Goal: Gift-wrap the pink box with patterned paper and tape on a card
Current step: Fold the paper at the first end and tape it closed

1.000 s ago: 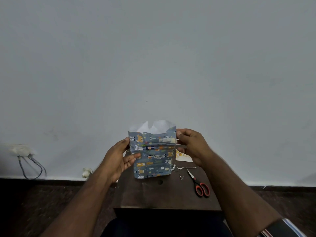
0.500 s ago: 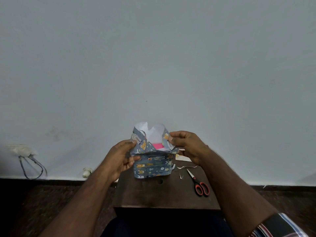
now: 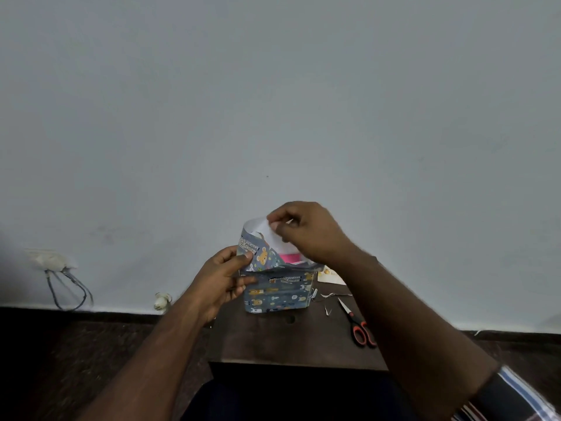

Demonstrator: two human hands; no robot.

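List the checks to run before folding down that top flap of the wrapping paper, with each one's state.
1. Left hand steadies the wrapped box at its side: ok.
2. Right hand pinches the paper flap: ok.
3. Pink box fully covered: not ok, pink shows at the open end.
4. Scissors clear of the fold: ok.
5. Tape ready: cannot tell.

Left hand (image 3: 223, 276), right hand (image 3: 306, 230) pinching
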